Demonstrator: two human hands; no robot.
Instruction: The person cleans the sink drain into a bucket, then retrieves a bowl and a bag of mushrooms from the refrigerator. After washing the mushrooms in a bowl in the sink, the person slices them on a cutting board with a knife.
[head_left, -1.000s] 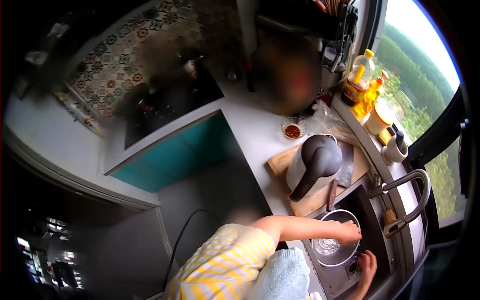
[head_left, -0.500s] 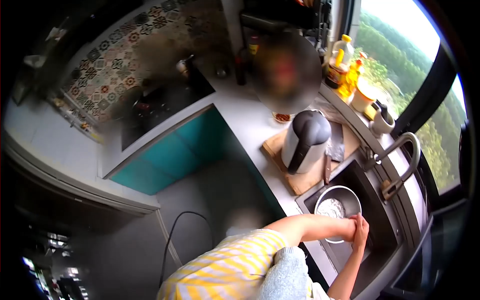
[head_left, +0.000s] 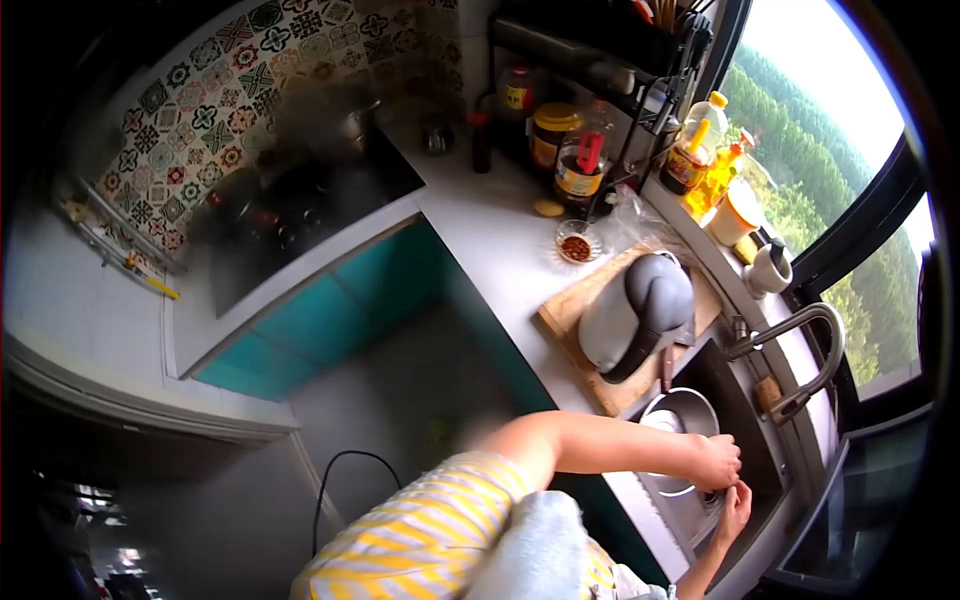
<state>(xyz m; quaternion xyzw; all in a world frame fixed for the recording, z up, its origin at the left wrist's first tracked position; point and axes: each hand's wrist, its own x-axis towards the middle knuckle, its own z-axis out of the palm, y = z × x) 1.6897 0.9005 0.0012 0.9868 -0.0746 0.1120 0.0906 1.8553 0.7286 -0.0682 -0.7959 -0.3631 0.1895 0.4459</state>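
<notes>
my left hand (head_left: pixel 716 462) and right hand (head_left: pixel 735 515) curl close together; gripping anything, i can't tell. the bowl (head_left: pixel 697 408), in the sink (head_left: pixel 684 514) by its edge nearest the board (head_left: pixel 562 313), could tip if my forearm (head_left: pixel 622 445) presses it.

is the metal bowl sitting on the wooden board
No, the metal bowl is down in the sink, while the kettle rests on the wooden board.
</notes>
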